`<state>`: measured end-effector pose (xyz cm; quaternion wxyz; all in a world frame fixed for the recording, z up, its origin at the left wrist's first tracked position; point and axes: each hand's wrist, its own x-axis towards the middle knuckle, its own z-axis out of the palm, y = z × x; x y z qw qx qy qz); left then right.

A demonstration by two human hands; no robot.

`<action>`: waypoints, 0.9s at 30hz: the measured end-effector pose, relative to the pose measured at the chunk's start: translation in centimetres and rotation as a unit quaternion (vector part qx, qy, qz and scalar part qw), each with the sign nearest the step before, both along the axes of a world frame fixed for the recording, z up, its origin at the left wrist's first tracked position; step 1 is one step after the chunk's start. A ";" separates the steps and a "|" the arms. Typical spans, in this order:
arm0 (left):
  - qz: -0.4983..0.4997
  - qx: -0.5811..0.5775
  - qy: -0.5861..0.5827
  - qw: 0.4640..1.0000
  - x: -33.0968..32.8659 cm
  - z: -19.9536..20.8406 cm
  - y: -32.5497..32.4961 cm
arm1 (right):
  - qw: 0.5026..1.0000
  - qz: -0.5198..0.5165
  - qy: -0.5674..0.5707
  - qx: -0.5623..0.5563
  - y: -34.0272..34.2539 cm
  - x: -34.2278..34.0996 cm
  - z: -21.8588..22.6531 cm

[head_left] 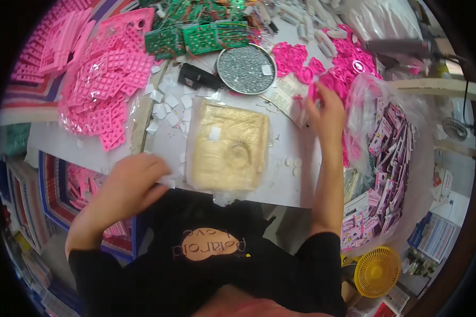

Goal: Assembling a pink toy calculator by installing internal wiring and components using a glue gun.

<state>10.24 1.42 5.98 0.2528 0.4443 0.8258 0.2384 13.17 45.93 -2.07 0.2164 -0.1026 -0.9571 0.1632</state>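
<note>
At the pile of pink plastic rings (288, 58), my right hand (328, 111) has its fingers closed on a small pink plastic piece (311, 93). My left hand (132, 182) hovers by the front edge of the table, thumb and forefinger apart and slightly blurred. A small white square piece (167, 182) shows beside those fingertips; whether they touch it is unclear. Between my hands lies a flat yellowish pad wrapped in clear plastic (230, 145), with one white square on top. More white squares (170, 100) are scattered to its left.
Behind the pad are a round dish of silvery bits (246, 68), a black device (200, 77) and green circuit boards (215, 38). Pink keypad pieces (108, 79) are heaped at left. A large clear bag of pink-and-white packets (391, 158) stands right, above a yellow basket (377, 271).
</note>
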 end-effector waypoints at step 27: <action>-0.239 0.099 -0.020 0.966 -4.2 -6.6 8.8 | 0.976 0.192 -0.098 -0.011 -14.0 5.7 0.2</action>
